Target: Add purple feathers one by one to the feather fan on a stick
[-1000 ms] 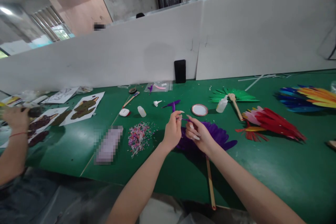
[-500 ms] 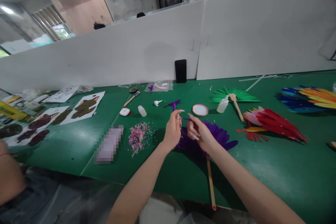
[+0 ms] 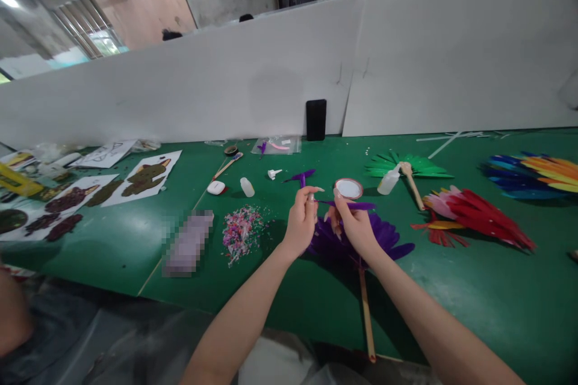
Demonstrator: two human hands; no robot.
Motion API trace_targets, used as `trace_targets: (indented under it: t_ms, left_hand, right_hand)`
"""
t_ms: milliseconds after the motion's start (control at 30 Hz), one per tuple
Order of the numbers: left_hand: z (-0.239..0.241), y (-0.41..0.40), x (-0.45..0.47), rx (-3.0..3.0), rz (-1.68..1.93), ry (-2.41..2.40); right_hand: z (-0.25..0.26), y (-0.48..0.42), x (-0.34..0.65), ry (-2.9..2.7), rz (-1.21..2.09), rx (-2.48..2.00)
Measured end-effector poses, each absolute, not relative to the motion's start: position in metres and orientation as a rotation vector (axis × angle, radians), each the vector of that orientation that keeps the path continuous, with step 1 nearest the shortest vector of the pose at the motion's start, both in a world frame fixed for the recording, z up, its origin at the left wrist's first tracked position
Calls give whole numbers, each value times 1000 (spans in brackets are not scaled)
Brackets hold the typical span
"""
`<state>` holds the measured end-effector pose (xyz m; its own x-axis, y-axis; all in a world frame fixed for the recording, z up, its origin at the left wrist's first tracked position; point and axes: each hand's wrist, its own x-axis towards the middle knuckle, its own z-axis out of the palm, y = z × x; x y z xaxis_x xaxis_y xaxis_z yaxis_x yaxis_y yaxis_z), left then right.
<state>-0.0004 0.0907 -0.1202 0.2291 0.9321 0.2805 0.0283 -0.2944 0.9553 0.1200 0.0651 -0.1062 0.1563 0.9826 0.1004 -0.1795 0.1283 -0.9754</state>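
Observation:
My left hand and my right hand are raised together over a purple feather fan that lies on the green table. Both pinch a single purple feather, which lies level between them; the left fingers hold its quill end and the right fingers grip its middle. The fan's wooden handle points toward me. A round lid with white glue sits just beyond my hands.
A pile of coloured flakes lies to the left, with a white squeeze bottle, a green fan, a red fan and a blue-orange fan to the right. A black phone leans on the white partition. Another person's arm shows at far left.
The purple feather is now drawn out level between my hands, its tip reaching right. My hands shifted slightly right. The neighbour's arm pulled back toward the lower left.

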Motion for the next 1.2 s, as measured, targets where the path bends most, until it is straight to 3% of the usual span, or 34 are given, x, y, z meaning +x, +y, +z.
trace_targets:
  t_ms: [467, 1200]
  left_hand:
    - [-122, 92, -3, 1679, 1238, 953]
    - [-123, 91, -1, 1665, 1234, 939]
  right_hand:
    - [-114, 60, 123, -1268, 800, -1071]
    - [-118, 59, 123, -1317, 721, -1057]
